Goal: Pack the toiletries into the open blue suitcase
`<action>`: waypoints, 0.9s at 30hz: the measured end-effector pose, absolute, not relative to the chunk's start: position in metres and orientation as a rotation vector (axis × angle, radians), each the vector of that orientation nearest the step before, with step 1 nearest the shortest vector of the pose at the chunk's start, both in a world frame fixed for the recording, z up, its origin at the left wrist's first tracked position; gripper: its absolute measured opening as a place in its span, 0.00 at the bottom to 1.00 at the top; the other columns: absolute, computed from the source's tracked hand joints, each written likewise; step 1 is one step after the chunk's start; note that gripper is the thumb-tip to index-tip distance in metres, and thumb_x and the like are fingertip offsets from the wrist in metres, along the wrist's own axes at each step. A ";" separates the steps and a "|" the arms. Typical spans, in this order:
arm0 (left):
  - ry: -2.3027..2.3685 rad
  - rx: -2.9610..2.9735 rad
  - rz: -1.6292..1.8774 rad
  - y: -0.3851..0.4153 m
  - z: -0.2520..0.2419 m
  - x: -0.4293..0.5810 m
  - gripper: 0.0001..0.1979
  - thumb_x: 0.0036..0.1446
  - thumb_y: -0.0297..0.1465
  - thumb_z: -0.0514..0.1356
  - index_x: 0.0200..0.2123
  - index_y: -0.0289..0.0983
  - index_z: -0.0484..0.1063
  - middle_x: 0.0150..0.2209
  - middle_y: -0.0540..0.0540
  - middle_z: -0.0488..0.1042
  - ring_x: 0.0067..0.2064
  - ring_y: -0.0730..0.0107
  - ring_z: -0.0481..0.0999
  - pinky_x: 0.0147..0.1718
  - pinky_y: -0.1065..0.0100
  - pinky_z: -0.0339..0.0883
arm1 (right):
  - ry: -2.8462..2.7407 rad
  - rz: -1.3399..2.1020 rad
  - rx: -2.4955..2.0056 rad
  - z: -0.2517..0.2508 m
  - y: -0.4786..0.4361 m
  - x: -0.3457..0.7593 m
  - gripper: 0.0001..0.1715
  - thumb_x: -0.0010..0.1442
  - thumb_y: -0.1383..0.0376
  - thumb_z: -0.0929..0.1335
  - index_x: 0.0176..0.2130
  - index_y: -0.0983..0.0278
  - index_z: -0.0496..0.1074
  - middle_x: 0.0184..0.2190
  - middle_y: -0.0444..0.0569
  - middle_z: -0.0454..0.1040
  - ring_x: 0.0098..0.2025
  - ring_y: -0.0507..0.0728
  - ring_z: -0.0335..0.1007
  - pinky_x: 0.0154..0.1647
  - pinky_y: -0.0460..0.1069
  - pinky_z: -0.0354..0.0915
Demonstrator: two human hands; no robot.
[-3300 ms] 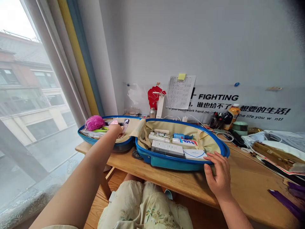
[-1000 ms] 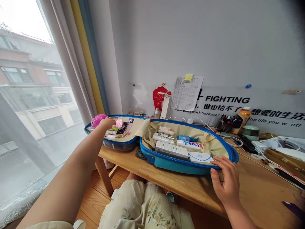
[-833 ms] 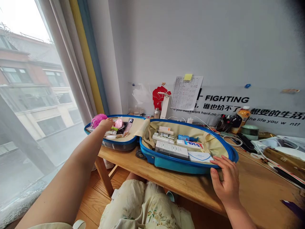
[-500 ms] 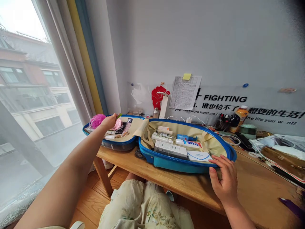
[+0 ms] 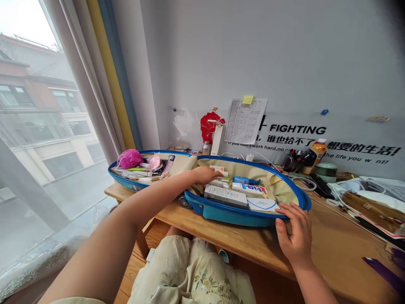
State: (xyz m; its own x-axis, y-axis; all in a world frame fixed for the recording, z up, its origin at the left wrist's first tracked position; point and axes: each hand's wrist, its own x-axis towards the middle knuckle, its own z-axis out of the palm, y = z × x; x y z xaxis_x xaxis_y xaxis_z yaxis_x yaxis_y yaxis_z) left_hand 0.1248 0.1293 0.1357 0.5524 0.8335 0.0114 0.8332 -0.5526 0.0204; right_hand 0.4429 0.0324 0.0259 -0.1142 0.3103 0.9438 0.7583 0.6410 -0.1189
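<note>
A blue hard-shell suitcase lies open on the table in two halves, with a cream lining. My left hand [image 5: 205,175] reaches across into the right half [image 5: 232,217], its fingers curled just over several white tubes and a small white box [image 5: 219,170]. Whether it holds anything is hidden. My right hand [image 5: 294,232] grips the front rim of that half. A white carton [image 5: 225,195], a toothpaste tube [image 5: 249,188] and a blue tube [image 5: 245,180] lie in the lining. The left half [image 5: 125,180] holds a pink mesh bath sponge [image 5: 129,158] and small toiletries.
The wooden table [image 5: 221,234] runs along the wall under a window with curtains [image 5: 104,84]. At the back right stand an orange drink bottle [image 5: 317,157] and a green container [image 5: 325,169], with cables and plastic packaging [image 5: 363,198] near them. A patterned skirt [image 5: 190,274] covers my lap.
My left hand has moved rightward from the left half of the suitcase to above the right half. My right hand stays on the rim, and the view has shifted slightly.
</note>
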 end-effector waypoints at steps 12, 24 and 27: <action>1.453 2.670 0.122 0.138 0.124 0.127 0.16 0.63 0.31 0.55 0.53 0.43 0.75 0.53 0.45 0.77 0.54 0.65 0.75 0.55 0.70 0.65 | -1.694 -0.444 -0.874 0.026 0.031 0.442 0.11 0.64 0.59 0.63 0.43 0.60 0.71 0.45 0.54 0.75 0.55 0.65 0.67 0.59 0.65 0.58; 2.331 2.290 0.467 0.108 0.175 -0.047 0.24 0.67 0.30 0.41 0.57 0.39 0.70 0.56 0.45 0.74 0.57 0.65 0.72 0.58 0.67 0.63 | -1.696 -0.449 -0.898 0.026 0.032 0.441 0.12 0.65 0.58 0.62 0.43 0.60 0.70 0.44 0.54 0.75 0.55 0.66 0.68 0.59 0.65 0.59; 2.514 2.155 0.311 0.085 0.168 -0.105 0.23 0.64 0.30 0.44 0.52 0.40 0.75 0.53 0.45 0.77 0.54 0.63 0.74 0.55 0.68 0.65 | -1.693 -0.461 -0.883 0.026 0.032 0.441 0.13 0.65 0.58 0.62 0.43 0.61 0.70 0.43 0.54 0.75 0.55 0.66 0.68 0.59 0.65 0.59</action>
State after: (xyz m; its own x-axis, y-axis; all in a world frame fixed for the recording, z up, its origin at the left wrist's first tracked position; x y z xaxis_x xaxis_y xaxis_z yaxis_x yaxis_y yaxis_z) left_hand -0.1046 0.0854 0.1680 -0.1506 0.9542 0.2584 0.9884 0.1500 0.0220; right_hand 0.4409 0.0323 0.0263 -0.1042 0.3192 0.9419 0.7525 0.6446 -0.1352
